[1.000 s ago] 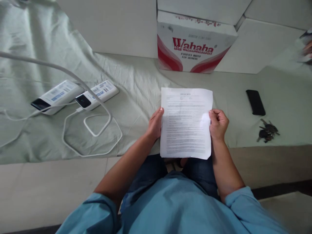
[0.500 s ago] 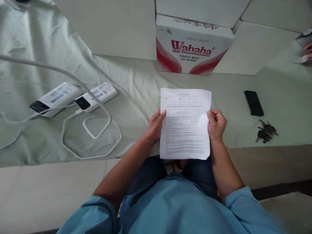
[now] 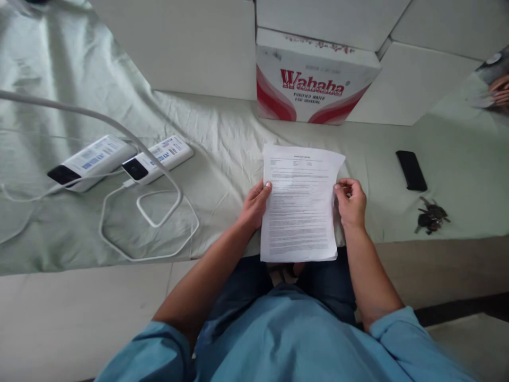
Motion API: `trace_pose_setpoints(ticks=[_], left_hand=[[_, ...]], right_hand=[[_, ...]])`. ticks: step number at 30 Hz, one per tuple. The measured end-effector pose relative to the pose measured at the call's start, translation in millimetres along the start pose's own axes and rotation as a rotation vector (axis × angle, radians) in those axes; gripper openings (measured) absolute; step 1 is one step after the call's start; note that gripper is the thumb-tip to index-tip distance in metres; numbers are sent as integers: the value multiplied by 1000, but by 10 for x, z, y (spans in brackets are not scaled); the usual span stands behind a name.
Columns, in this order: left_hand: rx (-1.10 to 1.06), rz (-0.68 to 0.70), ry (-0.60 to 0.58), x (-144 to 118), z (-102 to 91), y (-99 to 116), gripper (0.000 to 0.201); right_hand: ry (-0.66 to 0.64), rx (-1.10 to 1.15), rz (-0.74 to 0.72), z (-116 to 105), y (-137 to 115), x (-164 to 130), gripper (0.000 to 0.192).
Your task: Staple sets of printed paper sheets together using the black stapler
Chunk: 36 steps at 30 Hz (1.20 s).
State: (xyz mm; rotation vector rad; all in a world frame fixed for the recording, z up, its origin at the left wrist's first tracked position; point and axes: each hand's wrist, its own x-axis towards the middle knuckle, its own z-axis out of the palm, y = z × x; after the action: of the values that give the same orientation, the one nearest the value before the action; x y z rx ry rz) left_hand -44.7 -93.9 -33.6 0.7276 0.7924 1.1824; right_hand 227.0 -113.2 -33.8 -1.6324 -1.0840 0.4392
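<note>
A white printed sheet of paper [image 3: 300, 204] is held upright in front of me, above my lap and the edge of a pale green cloth [image 3: 222, 143]. My left hand [image 3: 254, 204] grips its left edge, thumb on the front. My right hand [image 3: 350, 202] pinches the right edge, which bends slightly inward there.
Two white power banks [image 3: 89, 161] [image 3: 159, 157] with white cables [image 3: 151, 223] lie at the left. A red-and-white Wahaha carton [image 3: 318, 79] stands behind the sheet. A black phone [image 3: 411, 170] and a bunch of keys [image 3: 430, 217] rest at the right. Another person's hand [image 3: 499, 87] shows at the far right.
My right hand has shifted a little to the left along the sheet's edge, and the right side of the paper now curls inward. The left hand keeps its grip.
</note>
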Motion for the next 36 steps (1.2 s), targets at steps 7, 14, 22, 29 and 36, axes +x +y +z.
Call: trace_pose_setpoints(ticks=[7,14,22,29,36], left_hand=[[-39,-66,-12,-27,-9,51,48],[-22,-109,6,-47,-1,62,50],[93,-185,15,-15,-27,62,51],[206,-145,-97,-42,-15,41,58],[172,-100,5,-12,-2,50,57]], right_hand=[[-153,280,147,-56,-107,55,52],[-235,249,174,-67,-193,-62,43],[-388,212,263,-176,-239,-255,42],[-216,248,211,-97,-181,-113,38],[-248,108,142,-68,-93,-77,37]])
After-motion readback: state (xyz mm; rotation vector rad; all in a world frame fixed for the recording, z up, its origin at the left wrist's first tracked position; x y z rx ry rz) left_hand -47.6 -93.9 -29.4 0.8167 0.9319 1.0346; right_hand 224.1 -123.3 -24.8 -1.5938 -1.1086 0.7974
